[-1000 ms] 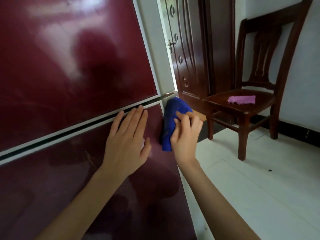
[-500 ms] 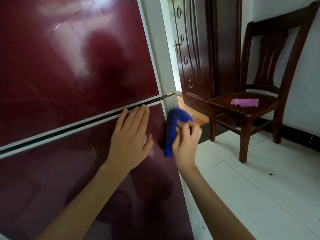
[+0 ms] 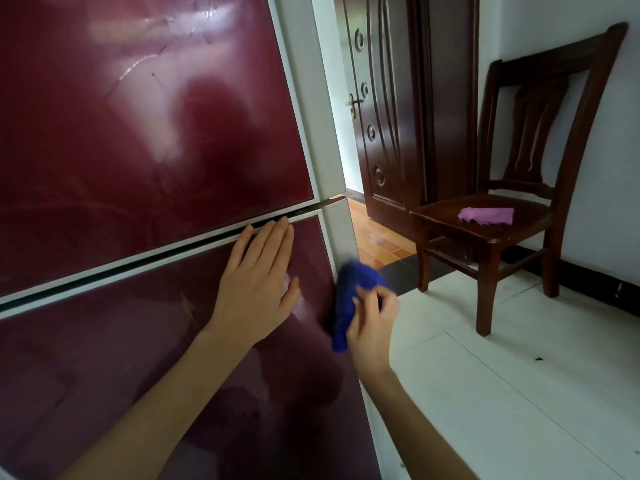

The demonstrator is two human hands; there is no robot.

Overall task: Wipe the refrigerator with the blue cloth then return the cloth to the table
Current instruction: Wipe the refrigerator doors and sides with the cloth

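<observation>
While wiping the fridge (image 3: 138, 150), grips the cloth (image 3: 351, 289) in the right hand (image 3: 374, 327), fingers curled round the bunched blue fabric. Presses it against the right edge of the lower door (image 3: 104, 375), a little below the top right corner. Rests the left hand (image 3: 258, 285) flat on the door front just under its top edge, fingers straight and together, holding nothing; probably steadies the door. Looks like the wiping step, with the return not yet begun. Next calls, most likely, for a stroke along this edge with even pressure. After that needs a walk to the table, not in view. Shows also a chair (image 3: 485, 237) by the wall, a pink rag (image 3: 486, 215) on its seat, well apart from the fridge.
</observation>
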